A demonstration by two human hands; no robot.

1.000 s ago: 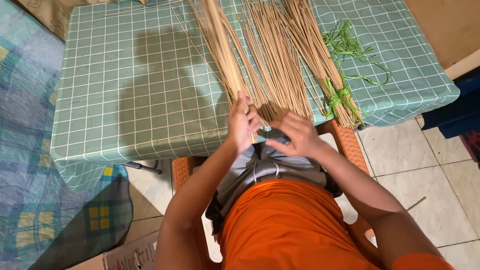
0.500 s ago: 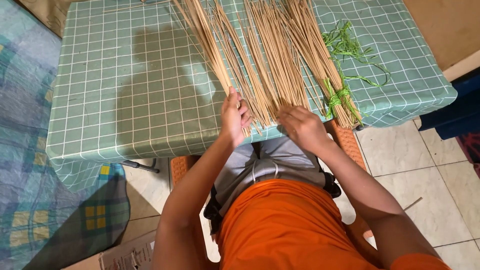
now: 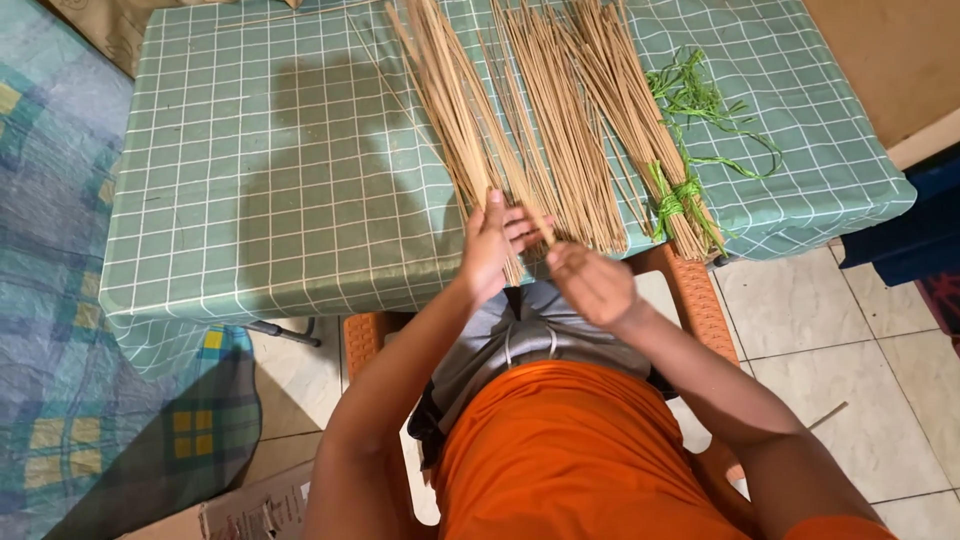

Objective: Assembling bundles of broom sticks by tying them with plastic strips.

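Thin tan sticks (image 3: 470, 130) lie fanned on the green-checked surface (image 3: 280, 180), near ends at 6 o'clock; left hand (image 3: 487, 245) grasps several, right hand (image 3: 590, 285) fingers loosely curled, apparently gathering; aligning the ends seems due.

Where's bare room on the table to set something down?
Free: the left part of the checked tablecloth, from its left edge to the loose sticks. A small patch lies right of the green ties. Crowded: centre-right, loose sticks, tied bundle, both hands at the near edge.
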